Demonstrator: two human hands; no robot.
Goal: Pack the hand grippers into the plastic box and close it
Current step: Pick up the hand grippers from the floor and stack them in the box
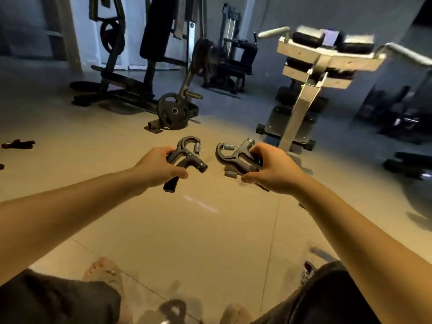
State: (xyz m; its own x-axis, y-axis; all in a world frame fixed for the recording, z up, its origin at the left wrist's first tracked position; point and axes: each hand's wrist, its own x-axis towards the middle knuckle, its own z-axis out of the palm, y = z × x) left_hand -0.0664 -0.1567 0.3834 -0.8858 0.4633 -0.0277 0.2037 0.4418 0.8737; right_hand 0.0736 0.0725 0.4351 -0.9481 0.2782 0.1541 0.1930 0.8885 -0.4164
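I hold two black hand grippers with steel springs out in front of me, above the tiled floor. My left hand (156,165) is closed around the handles of one hand gripper (187,157), its spring pointing up and to the right. My right hand (272,168) grips the other hand gripper (233,156), its spring facing left. The two hang a short gap apart. Another dark gripper-like object (173,309) lies blurred on the floor between my knees. No plastic box is in view.
Gym machines stand behind: a plate-loaded machine with a weight plate (172,111) at centre, a pale metal bench frame (311,73) at right, dark gear (17,144) on the floor at left. My knees in dark shorts fill the bottom corners.
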